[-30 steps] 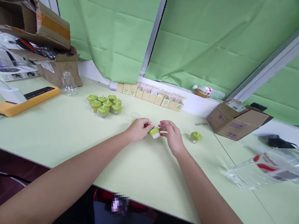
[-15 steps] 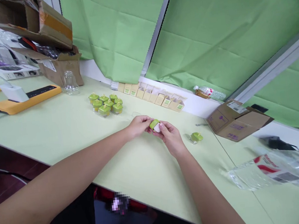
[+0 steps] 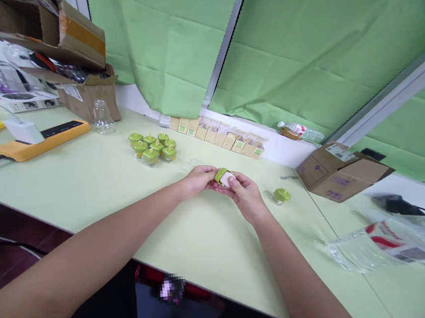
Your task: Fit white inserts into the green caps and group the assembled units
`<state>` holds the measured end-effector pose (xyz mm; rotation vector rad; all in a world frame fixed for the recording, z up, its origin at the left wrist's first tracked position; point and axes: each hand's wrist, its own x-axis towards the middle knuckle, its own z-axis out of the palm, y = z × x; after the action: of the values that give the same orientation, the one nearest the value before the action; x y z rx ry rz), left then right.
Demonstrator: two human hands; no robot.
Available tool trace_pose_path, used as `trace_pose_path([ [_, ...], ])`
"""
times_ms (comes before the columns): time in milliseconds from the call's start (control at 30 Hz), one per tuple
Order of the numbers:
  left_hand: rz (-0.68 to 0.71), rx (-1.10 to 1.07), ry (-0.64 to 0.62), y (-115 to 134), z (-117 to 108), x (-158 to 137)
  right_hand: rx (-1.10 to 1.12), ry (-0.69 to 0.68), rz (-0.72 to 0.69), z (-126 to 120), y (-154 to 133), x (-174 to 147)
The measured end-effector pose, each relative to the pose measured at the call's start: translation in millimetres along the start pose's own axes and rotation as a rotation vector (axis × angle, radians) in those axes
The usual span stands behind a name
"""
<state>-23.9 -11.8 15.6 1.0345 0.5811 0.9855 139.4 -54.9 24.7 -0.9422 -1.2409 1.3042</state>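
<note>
Over the middle of the table, a small green square lid (image 3: pixel 219 174) is held between both hands, tilted, with a white block-like piece (image 3: pixel 227 179) showing in its underside. My left hand (image 3: pixel 201 179) pinches the lid's left edge, its fingers partly hidden. My right hand (image 3: pixel 245 195) is closed around the other side, thumb pressed on the white piece. Just beyond my left hand lies a clear plastic piece (image 3: pixel 195 164). To the right of my right hand sits a clear container with a green lid (image 3: pixel 281 195).
Several green-lidded small containers (image 3: pixel 150 156) stand grouped at the left. A row of small cardboard boxes (image 3: pixel 221 137) lines the wall. An orange power strip (image 3: pixel 47 141) lies far left, a carton (image 3: pixel 341 171) at right, and a large clear bottle (image 3: pixel 373 246) near the right edge.
The whole view has shifted slightly. Both hands keep their hold on the lid, and the white piece shows a little more under my right thumb.
</note>
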Motion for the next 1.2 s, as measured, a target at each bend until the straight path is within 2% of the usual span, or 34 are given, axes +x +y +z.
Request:
trace_pose_path([
  [200, -0.033, -0.067, -0.002, 3.9, -0.9, 2.0, 0.048, 0.041, 0.021, -5.8, -4.6, -0.1],
  [333, -0.021, -0.029, 0.049, 2.7, -0.8, 3.1, 0.071, -0.015, 0.051, -2.8, -6.9, -2.1],
  [500, 0.000, 0.028, -0.011, -2.3, 0.2, 1.7, 0.005, -0.024, 0.038, 0.1, -3.5, -1.5],
  [800, -0.061, -0.033, 0.014, 5.0, 1.5, -3.0, 0.056, 0.048, 0.042, -7.1, -3.6, 0.7],
  [967, -0.044, -0.009, 0.056, 2.2, -1.6, 1.9, 0.049, 0.038, 0.060, -4.4, -5.3, -0.3],
  [1200, -0.020, 0.078, 0.043, 0.0, -0.6, 0.8, 0.051, -0.030, 0.066, -0.9, -6.1, -1.5],
])
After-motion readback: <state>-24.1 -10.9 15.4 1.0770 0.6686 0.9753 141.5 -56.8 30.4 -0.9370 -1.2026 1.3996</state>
